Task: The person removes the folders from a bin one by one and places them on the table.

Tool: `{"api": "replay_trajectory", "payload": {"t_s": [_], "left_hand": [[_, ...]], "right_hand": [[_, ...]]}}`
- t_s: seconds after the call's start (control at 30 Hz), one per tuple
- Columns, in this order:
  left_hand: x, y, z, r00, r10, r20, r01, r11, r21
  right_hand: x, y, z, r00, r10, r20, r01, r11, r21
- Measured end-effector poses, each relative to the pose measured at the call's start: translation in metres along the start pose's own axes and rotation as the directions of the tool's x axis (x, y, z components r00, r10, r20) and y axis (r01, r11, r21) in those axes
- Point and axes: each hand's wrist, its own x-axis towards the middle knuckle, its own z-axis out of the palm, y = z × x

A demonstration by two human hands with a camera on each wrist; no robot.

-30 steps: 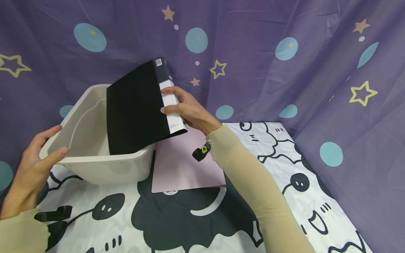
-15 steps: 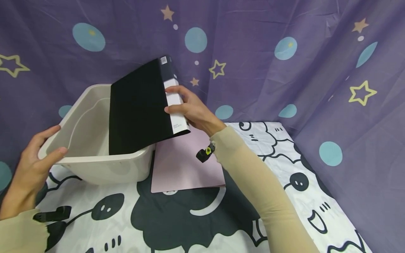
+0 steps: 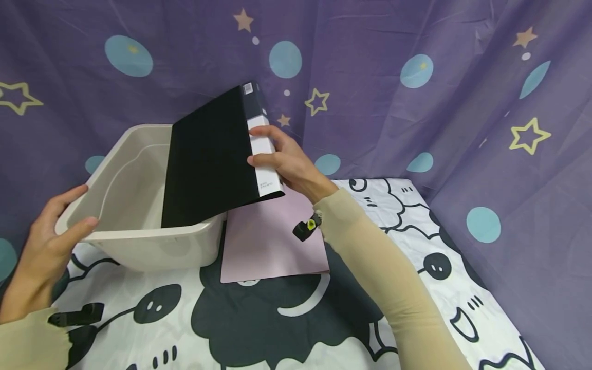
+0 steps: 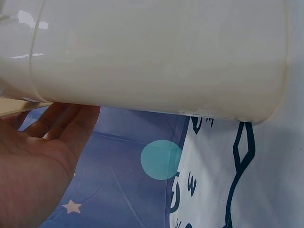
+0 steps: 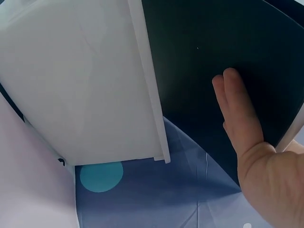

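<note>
Gripping a black binder (image 3: 210, 164), right hand (image 3: 294, 163) curled round its spine (image 3: 262, 146), left hand (image 3: 50, 239) holding a white tub's rim (image 3: 145, 234)

place: a cloth-screened corner, home or studio, cannot tell which
walls: hanging purple fabric with blue ovals and stars (image 3: 370, 123), creased, along the back and right
surface: white cloth with black cartoon animals (image 3: 259, 329), spread flat
storage goods: rectangular off-white plastic tub (image 3: 152, 252), black folder with white-labelled spine (image 3: 210, 159), flat pale pink folder (image 3: 273, 236)
</note>
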Motion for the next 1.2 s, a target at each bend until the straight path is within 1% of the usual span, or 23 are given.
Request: {"api": "replay_trajectory", "payload": {"t_s": [0.13,0.17,0.23,0.3,0.33,0.4,0.57,0.63,0.67,0.8,0.93,1.0,1.07,1.17,1.2], "left_hand": [[0.0,0.0,0.0,1.0,0.008,-0.003,-0.008,1.0,-0.011],[0.0,0.001,0.0,1.0,0.008,-0.005,-0.007,1.0,0.018],[0.0,0.001,0.0,1.0,0.004,-0.009,-0.003,0.999,0.034],[0.0,0.0,-0.001,1.0,-0.002,-0.014,0.003,0.997,0.073],[0.0,0.0,-0.001,1.0,-0.004,-0.019,0.005,0.998,0.064],[0.0,0.0,-0.001,1.0,-0.006,-0.024,0.008,0.997,0.075],[0.0,0.0,-0.002,1.0,0.005,-0.017,-0.005,1.0,-0.004],[0.0,-0.001,-0.001,1.0,0.011,-0.012,-0.012,0.997,-0.072],[0.0,-0.001,-0.001,1.0,0.013,-0.012,-0.014,0.996,-0.089],[0.0,-0.001,0.0,1.0,0.02,-0.007,-0.021,0.994,-0.11],[-0.001,-0.001,0.0,1.0,0.013,-0.01,-0.014,0.996,-0.084],[-0.001,-0.001,0.0,1.0,0.009,-0.014,-0.009,1.0,-0.028],[-0.001,0.0,0.0,1.0,0.006,-0.017,-0.006,1.0,-0.006],[0.0,0.0,0.0,1.0,0.007,-0.019,-0.007,1.0,0.0],[0.0,0.0,0.0,1.0,0.007,-0.019,-0.007,1.0,-0.017]], "right_hand": [[-0.003,-0.001,-0.001,1.0,-0.007,-0.008,0.007,1.0,0.005],[-0.004,-0.002,-0.001,1.0,-0.009,-0.011,0.009,1.0,0.003],[-0.005,-0.003,-0.002,1.0,-0.01,-0.017,0.01,1.0,-0.002],[-0.006,-0.003,-0.003,1.0,-0.009,-0.021,0.009,1.0,0.001],[-0.007,-0.004,-0.004,1.0,-0.009,-0.021,0.009,1.0,0.0],[-0.007,-0.004,-0.004,1.0,-0.009,-0.024,0.009,1.0,0.006],[-0.009,-0.004,-0.007,0.999,-0.006,-0.041,0.007,1.0,0.029],[-0.011,-0.004,-0.009,0.999,-0.009,-0.05,0.01,0.999,0.035],[-0.012,-0.004,-0.009,0.998,-0.011,-0.055,0.013,0.999,0.038],[-0.015,-0.004,-0.012,0.998,-0.025,-0.062,0.028,0.998,0.055],[-0.017,-0.005,-0.014,0.997,-0.038,-0.07,0.042,0.997,0.059],[-0.018,-0.006,-0.015,0.996,-0.043,-0.077,0.047,0.997,0.057],[-0.019,-0.007,-0.016,0.995,-0.047,-0.085,0.052,0.997,0.056],[-0.021,-0.008,-0.017,0.994,-0.046,-0.094,0.052,0.997,0.058],[-0.022,-0.008,-0.018,0.994,-0.047,-0.096,0.053,0.997,0.059]]}}
